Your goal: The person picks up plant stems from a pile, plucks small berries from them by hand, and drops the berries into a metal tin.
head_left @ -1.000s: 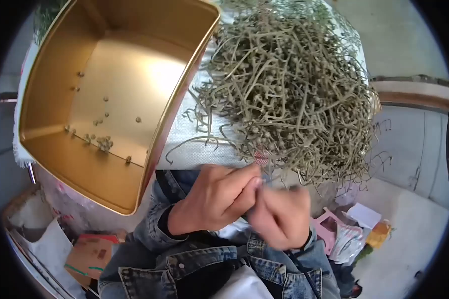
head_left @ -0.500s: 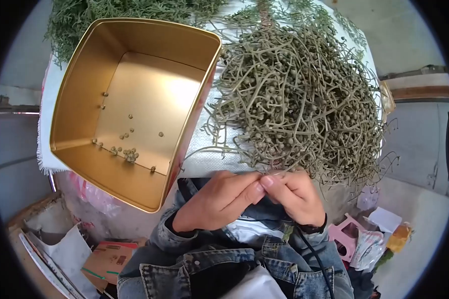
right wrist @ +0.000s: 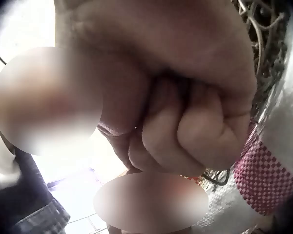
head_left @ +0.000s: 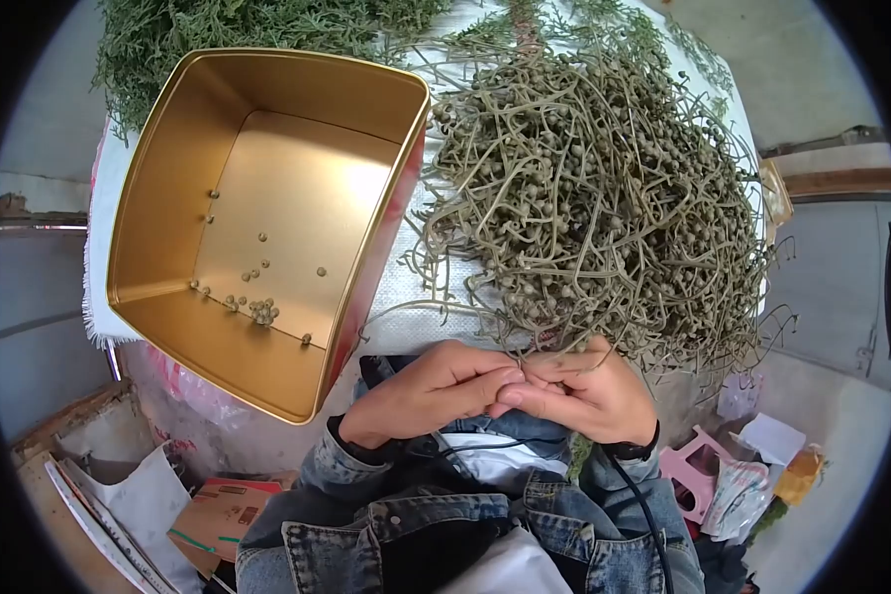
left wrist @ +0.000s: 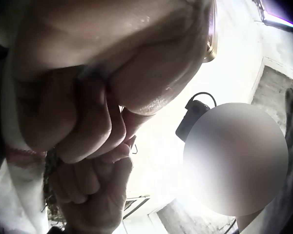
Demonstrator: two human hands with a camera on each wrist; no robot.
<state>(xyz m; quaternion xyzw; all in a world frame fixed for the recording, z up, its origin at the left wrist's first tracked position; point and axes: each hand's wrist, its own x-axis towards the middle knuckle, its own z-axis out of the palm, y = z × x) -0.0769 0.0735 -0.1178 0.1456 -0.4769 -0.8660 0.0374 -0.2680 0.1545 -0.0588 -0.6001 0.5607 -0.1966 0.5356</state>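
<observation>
My left hand (head_left: pixel 441 391) and right hand (head_left: pixel 594 391) meet fingertip to fingertip at the pile's near edge, thumbs and forefingers pinched together. A thin dried stem (left wrist: pixel 136 149) with a hooked end pokes out at the right fingertips in the left wrist view; the part between the fingers is hidden. Both hands have their other fingers curled in toward the palm. Just beyond lies a big tangled heap of dried stems (head_left: pixel 604 208) with small round seed heads. To the left, a gold-lined tin box (head_left: pixel 297 139) holds a scatter of loose round seed heads (head_left: pixel 263 312).
White woven sacking (head_left: pixel 416 327) covers the work surface. Green feathery sprigs (head_left: pixel 218 40) lie along its far side. On the floor are a cardboard box (head_left: pixel 223 515) at left and a pink stool (head_left: pixel 693 470) at right. A black cable (head_left: pixel 643 505) runs along the right sleeve.
The right hand, blurred in motion a second ago, has come in against the left fingertips. The thumbs now sit closer together. The head view has shifted, moving the box and heap within it.
</observation>
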